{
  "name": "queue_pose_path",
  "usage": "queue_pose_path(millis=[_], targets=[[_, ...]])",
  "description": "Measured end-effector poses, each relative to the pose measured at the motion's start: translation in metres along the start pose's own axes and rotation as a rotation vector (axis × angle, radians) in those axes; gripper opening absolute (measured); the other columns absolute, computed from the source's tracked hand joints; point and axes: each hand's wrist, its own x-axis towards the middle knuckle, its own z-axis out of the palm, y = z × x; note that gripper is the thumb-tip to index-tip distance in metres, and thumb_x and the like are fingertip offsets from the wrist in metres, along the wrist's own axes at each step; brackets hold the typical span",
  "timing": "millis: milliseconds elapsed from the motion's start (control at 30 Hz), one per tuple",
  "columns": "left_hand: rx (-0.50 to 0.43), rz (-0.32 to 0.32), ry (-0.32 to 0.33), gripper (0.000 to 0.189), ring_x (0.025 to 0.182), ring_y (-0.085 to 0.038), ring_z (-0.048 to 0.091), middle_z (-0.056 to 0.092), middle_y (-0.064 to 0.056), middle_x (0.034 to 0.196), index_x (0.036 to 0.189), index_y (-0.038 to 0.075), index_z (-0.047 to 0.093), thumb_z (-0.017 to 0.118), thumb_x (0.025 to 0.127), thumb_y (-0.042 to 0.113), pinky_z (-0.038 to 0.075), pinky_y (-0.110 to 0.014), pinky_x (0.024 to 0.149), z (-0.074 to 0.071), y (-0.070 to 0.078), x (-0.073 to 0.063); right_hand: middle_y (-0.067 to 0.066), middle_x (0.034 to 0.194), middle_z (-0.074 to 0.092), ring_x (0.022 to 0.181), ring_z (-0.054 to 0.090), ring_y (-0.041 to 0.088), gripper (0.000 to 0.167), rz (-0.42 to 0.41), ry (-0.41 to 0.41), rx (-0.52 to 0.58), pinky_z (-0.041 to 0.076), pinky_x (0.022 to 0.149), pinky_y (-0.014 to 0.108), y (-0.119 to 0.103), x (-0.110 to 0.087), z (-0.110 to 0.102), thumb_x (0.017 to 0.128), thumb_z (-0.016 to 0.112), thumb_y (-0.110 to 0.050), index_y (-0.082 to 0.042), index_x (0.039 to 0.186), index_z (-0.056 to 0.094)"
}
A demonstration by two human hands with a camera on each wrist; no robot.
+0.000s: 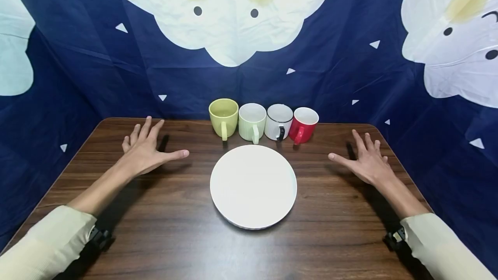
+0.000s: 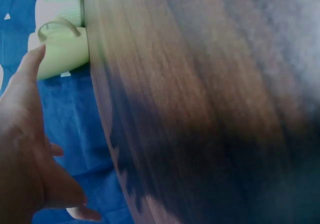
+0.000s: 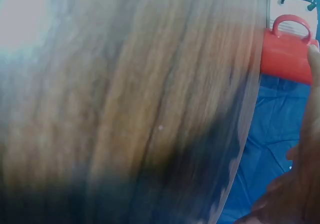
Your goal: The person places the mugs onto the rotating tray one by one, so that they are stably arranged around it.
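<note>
My left hand (image 1: 145, 150) is held over the left part of the table, fingers spread and thumb pointing inward, with nothing in it. On the other side my right hand (image 1: 367, 161) is spread the same way, also holding nothing. Between them lies a round white disc (image 1: 253, 187), like a plate or turntable. Behind it a row of mugs lines the back edge: a yellow-green mug (image 1: 223, 116), a pale green ribbed mug (image 1: 252, 121), a white mug (image 1: 279, 121) with black rim and handle, and a red mug (image 1: 304, 124). The yellow-green one is nearest my left hand, the red one nearest my right.
The dark wooden table (image 1: 163, 237) has rounded back corners. A navy cloth backdrop (image 1: 116, 77) with white cloud shapes hangs behind and at both sides. Each mug's handle faces the front. Dark devices are strapped at both wrists.
</note>
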Motion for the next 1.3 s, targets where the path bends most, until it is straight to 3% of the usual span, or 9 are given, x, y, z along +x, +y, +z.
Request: queue_pose_path(millis=[233, 367, 633, 1100, 1300], targets=[[-0.034, 0.029, 0.036, 0.146, 0.166, -0.069, 0.009, -0.012, -0.024, 0.189, 0.183, 0.018, 0.008, 0.080, 0.079, 0.091, 0.015, -0.094, 0.119, 0.004, 0.004, 0.000, 0.035, 0.185, -0.001, 0.166, -0.001, 0.071, 0.131, 0.006, -0.006, 0.027, 0.021, 0.113, 0.101, -0.005, -0.002, -0.003, 0.094, 0.060, -0.093, -0.021, 0.183, -0.005], [-0.056, 0.041, 0.033, 0.143, 0.160, -0.075, 0.015, -0.014, -0.022, 0.189, 0.184, 0.024, 0.007, 0.080, 0.080, 0.090, 0.019, -0.095, 0.117, 0.005, 0.006, -0.002, 0.035, 0.186, 0.001, 0.167, 0.001, 0.070, 0.131, 0.002, -0.008, 0.041, 0.022, 0.114, 0.101, -0.007, -0.001, -0.005, 0.094, 0.059, -0.093, -0.020, 0.183, -0.004], [-0.115, 0.050, -0.016, 0.137, 0.164, -0.074, 0.008, -0.017, -0.018, 0.190, 0.183, 0.037, 0.003, 0.081, 0.083, 0.087, 0.015, -0.098, 0.120, 0.003, 0.014, -0.006, 0.034, 0.186, 0.003, 0.167, 0.004, 0.069, 0.126, -0.008, -0.012, 0.062, 0.021, 0.118, 0.098, -0.014, -0.001, -0.009, 0.097, 0.055, -0.091, -0.021, 0.183, -0.006], [-0.130, 0.114, -0.045, 0.127, 0.166, -0.068, 0.017, 0.015, -0.029, 0.186, 0.183, 0.029, 0.018, 0.080, 0.086, 0.083, 0.016, -0.092, 0.126, 0.008, 0.023, -0.016, 0.032, 0.186, 0.014, 0.168, 0.021, 0.062, 0.126, -0.045, 0.011, 0.151, 0.026, 0.128, 0.087, -0.023, 0.001, -0.002, 0.099, 0.058, -0.088, -0.016, 0.183, -0.003], [-0.183, 0.117, -0.057, 0.123, 0.148, -0.051, 0.050, 0.037, -0.026, 0.168, 0.182, 0.029, 0.023, 0.081, 0.087, 0.083, 0.046, -0.079, 0.116, 0.010, 0.027, -0.021, 0.034, 0.185, 0.016, 0.167, 0.022, 0.063, 0.125, -0.031, -0.002, 0.164, 0.026, 0.127, 0.087, -0.024, -0.001, 0.000, 0.099, 0.056, -0.088, -0.017, 0.183, -0.003]])
